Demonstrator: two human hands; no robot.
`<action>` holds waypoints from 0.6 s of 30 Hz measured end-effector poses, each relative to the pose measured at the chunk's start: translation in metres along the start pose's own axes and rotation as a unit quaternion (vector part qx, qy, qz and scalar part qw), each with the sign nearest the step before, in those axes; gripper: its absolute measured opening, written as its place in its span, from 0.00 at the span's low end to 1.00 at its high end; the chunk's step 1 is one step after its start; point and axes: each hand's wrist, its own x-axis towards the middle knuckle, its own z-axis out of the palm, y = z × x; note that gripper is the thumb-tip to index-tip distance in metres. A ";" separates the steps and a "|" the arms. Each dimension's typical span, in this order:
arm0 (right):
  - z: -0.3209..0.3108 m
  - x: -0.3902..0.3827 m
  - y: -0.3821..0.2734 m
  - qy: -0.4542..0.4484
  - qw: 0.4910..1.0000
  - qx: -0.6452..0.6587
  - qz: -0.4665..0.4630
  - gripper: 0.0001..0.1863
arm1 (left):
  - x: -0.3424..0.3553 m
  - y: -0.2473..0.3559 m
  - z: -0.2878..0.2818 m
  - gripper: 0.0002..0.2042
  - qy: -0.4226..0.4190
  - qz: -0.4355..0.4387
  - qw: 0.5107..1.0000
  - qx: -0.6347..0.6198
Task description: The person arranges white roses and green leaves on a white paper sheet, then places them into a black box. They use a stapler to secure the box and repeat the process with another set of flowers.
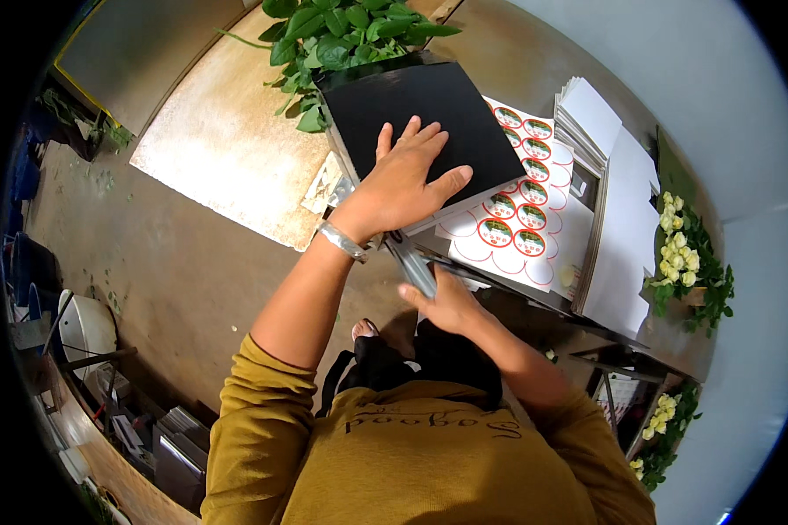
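Note:
My left hand point(403, 179) lies flat, fingers spread, on a black sheet of card point(464, 109) that is folded around a bunch of leafy stems. Green leaves point(337, 39) stick out past its far edge. Below the card's near edge, my right hand point(453, 302) grips a grey metal plier stapler point(414, 267), pointed up toward that edge. Part of the stapler's head is hidden under my left wrist. What the card covers inside is out of sight.
Round-label sticker sheets point(508, 234) lie right of the card on the table point(228, 131). Beyond are stacked white cards point(617, 227). Pale yellow roses point(678, 249) stand at the far right. A white bucket point(87, 324) and a lower-left shelf hold various items.

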 end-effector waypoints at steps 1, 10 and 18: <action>0.008 0.012 0.017 0.047 0.996 -0.017 -0.075 0.31 | 0.001 0.000 0.003 0.34 0.005 0.000 1.000 0.004; -0.013 -0.010 0.011 0.007 0.999 -0.027 -0.044 0.26 | 0.006 -0.002 0.001 0.31 0.003 0.002 1.000 -0.003; -0.132 -0.016 0.128 0.254 0.961 -0.087 0.061 0.35 | 0.005 0.004 0.000 0.27 0.018 -0.007 0.999 -0.026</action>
